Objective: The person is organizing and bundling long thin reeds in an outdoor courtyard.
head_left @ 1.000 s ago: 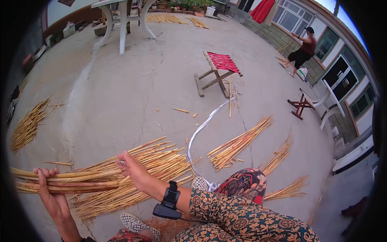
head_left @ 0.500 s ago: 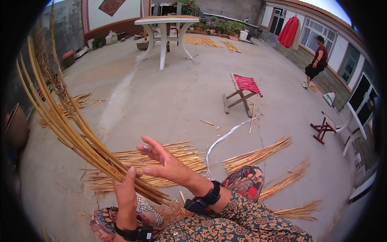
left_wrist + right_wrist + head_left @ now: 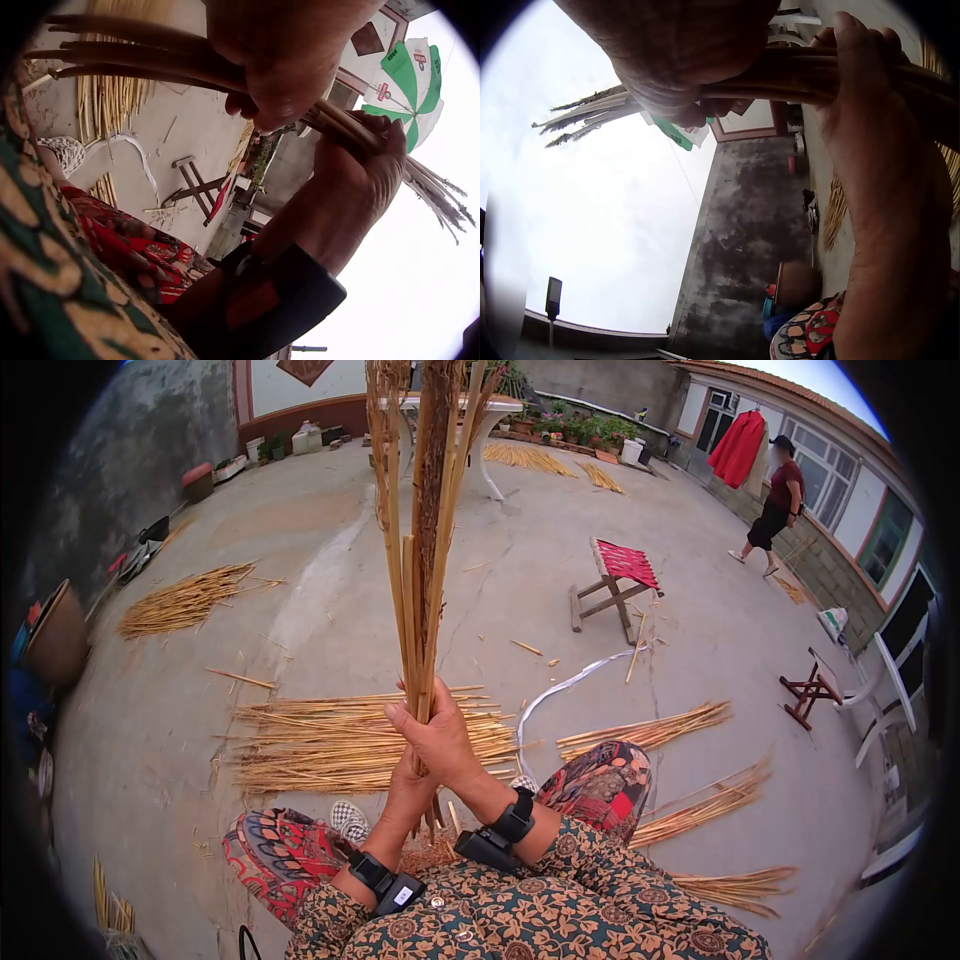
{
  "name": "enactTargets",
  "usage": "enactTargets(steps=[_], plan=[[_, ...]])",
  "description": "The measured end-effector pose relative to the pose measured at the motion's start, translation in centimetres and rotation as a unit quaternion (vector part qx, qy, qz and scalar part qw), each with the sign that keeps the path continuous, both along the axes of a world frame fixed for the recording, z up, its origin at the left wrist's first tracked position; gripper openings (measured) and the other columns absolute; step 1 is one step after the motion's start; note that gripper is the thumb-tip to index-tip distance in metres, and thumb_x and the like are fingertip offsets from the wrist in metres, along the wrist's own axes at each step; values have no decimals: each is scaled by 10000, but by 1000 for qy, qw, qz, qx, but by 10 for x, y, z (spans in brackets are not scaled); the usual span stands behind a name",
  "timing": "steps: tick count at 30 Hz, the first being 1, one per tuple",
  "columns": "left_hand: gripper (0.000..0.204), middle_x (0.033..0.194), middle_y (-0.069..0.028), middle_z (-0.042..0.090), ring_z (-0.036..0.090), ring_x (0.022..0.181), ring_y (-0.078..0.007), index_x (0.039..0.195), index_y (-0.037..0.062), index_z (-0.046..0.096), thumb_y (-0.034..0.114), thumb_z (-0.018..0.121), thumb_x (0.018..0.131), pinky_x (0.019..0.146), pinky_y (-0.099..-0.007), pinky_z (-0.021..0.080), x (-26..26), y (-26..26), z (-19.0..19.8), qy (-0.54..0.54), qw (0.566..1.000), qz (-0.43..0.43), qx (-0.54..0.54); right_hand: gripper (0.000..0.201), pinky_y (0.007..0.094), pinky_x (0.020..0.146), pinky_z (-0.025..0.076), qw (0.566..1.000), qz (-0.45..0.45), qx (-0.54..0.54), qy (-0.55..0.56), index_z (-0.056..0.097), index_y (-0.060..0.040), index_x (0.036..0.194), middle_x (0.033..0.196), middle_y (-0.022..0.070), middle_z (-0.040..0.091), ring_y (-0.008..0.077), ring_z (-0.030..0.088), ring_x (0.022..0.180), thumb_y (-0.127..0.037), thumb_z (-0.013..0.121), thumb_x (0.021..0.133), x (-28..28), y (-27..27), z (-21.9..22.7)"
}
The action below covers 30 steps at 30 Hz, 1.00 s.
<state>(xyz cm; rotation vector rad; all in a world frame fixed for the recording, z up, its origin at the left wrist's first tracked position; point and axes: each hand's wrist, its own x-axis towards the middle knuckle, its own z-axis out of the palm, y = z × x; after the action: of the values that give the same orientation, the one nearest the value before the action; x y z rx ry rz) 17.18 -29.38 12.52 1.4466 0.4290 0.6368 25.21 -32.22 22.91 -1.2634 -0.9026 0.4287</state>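
- Held a bundle of long stalks (image 3: pixel 411 600) up straight, out in front of the body.
- Gripped the bundle in the right hand (image 3: pixel 440 740), with curled fingers.
- Gripped it lower down in the left hand (image 3: pixel 408 790), also with curled fingers, near the bottom ends.
- Wore a black band (image 3: pixel 512 815) on the right wrist and one more on the left.
- Had a wide pile of stalks (image 3: pixel 300 745) on the ground, past the hands.
- Had three smaller piles (image 3: pixel 650 730) on the ground to the right.
- Had a stool (image 3: pixel 625 560) with a red seat farther off, with a white strip (image 3: pixel 560 695) on the ground near it.
- Saw a white table (image 3: pixel 500 408) behind the brown, shaggy tops of the bundle.
- Saw another person (image 3: pixel 782 500) far off to the right, by a red cloth (image 3: pixel 736 448).
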Motion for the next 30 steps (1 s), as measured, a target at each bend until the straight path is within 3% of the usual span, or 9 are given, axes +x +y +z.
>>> enactTargets(steps=[4,7,12,15,18,22,25,28,30], plan=[[771,1209,-73,505,517,1071,-139,1400,68,223,122,704,800,847,-269,452,-11,0,23,48,997,-56,5,341,285,678,483,998,44,-37,-5,530,-22,1029,797,52,605,117,577,734,-236,696,822,-5,-7,4],[779,1221,-80,494,504,1095,-156,1395,69,222,143,708,790,877,-291,442,-20,7,25,38,998,-35,32,347,263,684,474,995,83,-48,-23,541,-18,1045,818,43,596,102,558,747,-232,700,822,-7,-10,0],[586,1204,-77,503,507,1100,-171,1299,49,383,113,679,798,895,-304,434,-27,11,6,71,994,-47,72,393,264,712,463,987,147,-58,14,543,-19,1099,862,41,588,112,537,790,-234,710,815,-9,-8,-47],[566,1173,-77,523,521,1086,-174,1299,40,381,103,661,811,893,-305,437,-21,16,-28,103,994,-29,1,401,264,732,459,987,140,-74,20,547,-19,1106,868,45,588,116,535,811,-232,715,811,-6,-1,-73],[572,1137,-81,546,534,1060,-166,1312,32,374,101,657,820,878,-301,442,-21,16,-42,122,992,-36,17,394,254,737,455,983,147,-111,23,550,-8,1084,864,29,580,101,527,817,-231,723,809,-5,-3,-81],[584,1135,-85,552,535,1058,-160,1314,24,373,124,672,823,857,-290,453,-23,10,-20,62,998,-17,0,378,256,709,459,982,120,-129,62,556,-17,1052,857,16,572,85,518,792,-241,732,804,-5,-10,-33],[627,1149,-88,550,533,1064,-158,1339,25,346,147,681,823,851,-284,457,-25,13,-14,96,995,-39,-16,352,248,677,463,984,142,-93,50,557,-25,1023,845,12,578,73,524,770,-239,730,804,-4,-12,-30],[673,1165,-95,546,546,1052,-163,1351,21,317,158,695,811,856,-284,458,-21,17,-42,101,994,-31,13,326,222,644,460,989,114,-85,44,556,-25,1001,824,7,592,61,530,742,-230,723,811,-5,-5,-82],[674,1164,-101,546,550,1049,-169,1348,18,317,162,697,809,858,-288,459,-21,21,-44,101,994,-27,29,336,219,636,464,978,109,-153,92,561,-27,998,802,0,597,54,534,728,-246,730,808,0,-4,-83]])
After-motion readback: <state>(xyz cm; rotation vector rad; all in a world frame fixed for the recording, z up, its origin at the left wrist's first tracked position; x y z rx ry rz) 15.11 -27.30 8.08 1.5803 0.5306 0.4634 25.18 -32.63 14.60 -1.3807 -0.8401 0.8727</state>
